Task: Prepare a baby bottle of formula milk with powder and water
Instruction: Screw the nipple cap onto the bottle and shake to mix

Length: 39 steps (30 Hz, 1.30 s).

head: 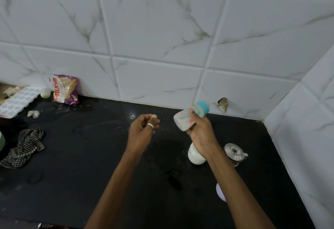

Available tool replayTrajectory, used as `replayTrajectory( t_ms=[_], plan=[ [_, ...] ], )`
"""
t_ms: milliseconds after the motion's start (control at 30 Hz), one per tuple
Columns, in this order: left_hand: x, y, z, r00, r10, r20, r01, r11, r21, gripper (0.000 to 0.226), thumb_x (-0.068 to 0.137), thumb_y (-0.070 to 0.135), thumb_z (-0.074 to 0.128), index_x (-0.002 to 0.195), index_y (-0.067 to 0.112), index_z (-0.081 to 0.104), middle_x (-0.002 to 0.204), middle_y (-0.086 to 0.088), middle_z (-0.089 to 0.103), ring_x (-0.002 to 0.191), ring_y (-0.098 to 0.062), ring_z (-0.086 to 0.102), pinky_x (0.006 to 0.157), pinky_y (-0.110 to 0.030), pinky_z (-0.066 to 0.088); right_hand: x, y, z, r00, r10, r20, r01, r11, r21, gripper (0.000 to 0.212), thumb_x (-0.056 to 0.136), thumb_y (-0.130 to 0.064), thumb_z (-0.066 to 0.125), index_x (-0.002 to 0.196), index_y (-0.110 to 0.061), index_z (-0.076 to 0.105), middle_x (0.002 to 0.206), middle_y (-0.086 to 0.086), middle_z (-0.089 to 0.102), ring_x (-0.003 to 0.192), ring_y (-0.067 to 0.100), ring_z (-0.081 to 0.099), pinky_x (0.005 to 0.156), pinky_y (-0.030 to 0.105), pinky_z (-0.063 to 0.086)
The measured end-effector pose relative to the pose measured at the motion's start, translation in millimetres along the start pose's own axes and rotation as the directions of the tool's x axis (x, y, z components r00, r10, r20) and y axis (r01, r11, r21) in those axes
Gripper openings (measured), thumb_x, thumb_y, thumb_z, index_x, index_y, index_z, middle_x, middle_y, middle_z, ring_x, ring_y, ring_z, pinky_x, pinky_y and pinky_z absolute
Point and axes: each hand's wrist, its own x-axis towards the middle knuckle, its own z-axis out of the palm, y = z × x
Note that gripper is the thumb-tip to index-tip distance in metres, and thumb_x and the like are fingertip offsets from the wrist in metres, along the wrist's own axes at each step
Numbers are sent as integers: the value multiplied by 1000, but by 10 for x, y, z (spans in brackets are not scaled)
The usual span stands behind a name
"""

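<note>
My right hand (199,129) grips a baby bottle (188,118) above the black counter, tilted with its blue collar pointing up and to the right; the bottle looks milky and motion-blurred. To its left, my left hand (142,129) hovers with loosely curled fingers, a ring on one finger, and nothing in it. A white jar (194,156) stands on the counter below my right wrist, partly hidden by it. Right of the jar stands a small steel pot with a lid (234,153).
The black counter (90,156) meets tiled walls behind and at the right. A purple packet (65,89) leans on the back wall at left, beside a white ice tray (17,102). A checked cloth (23,147) lies at the left edge. A white lid (220,191) shows beside my right forearm.
</note>
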Motion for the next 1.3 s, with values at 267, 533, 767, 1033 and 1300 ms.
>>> replayTrajectory(
  t_ms=[267,533,767,1033,1300],
  plan=[
    [-14,5,-9,1000,-1,-5,1,1000,-4,12,103,24,61,109,16,69,99,2,79,85,-5,74,75,-24,57,-35,-20,33,1000,-14,3,14,999,-44,30,91,-17,69,120,-15,62,110,7,70,107,22,69,91,41,60],
    [-26,5,-14,1000,-3,-4,3,1000,2,13,103,26,61,108,17,69,100,2,78,87,-7,74,78,-27,59,-57,12,32,1000,-24,-19,24,999,30,39,88,-21,71,124,-12,60,116,11,66,113,25,68,91,42,61],
    [-9,-1,-12,1000,-2,-5,2,1000,7,14,103,25,61,110,16,69,100,1,78,86,-4,74,76,-24,58,-69,-18,39,1000,-18,-18,18,1000,14,41,87,-24,71,125,-11,61,116,10,68,113,24,68,93,43,59],
    [-4,-6,1,1000,1,6,-1,1000,15,13,103,25,61,109,16,69,98,3,78,86,-4,74,72,-21,56,-67,-39,97,1000,-19,-19,19,999,43,47,87,-25,71,130,-9,58,123,15,66,119,29,65,90,42,61],
    [-6,7,-4,1000,10,5,-10,1000,8,11,103,25,62,106,18,70,98,2,78,85,-6,73,72,-22,56,-70,-60,156,1000,7,-20,-6,999,53,49,93,-26,67,137,-8,54,133,17,63,126,31,63,94,43,59]
  ],
)
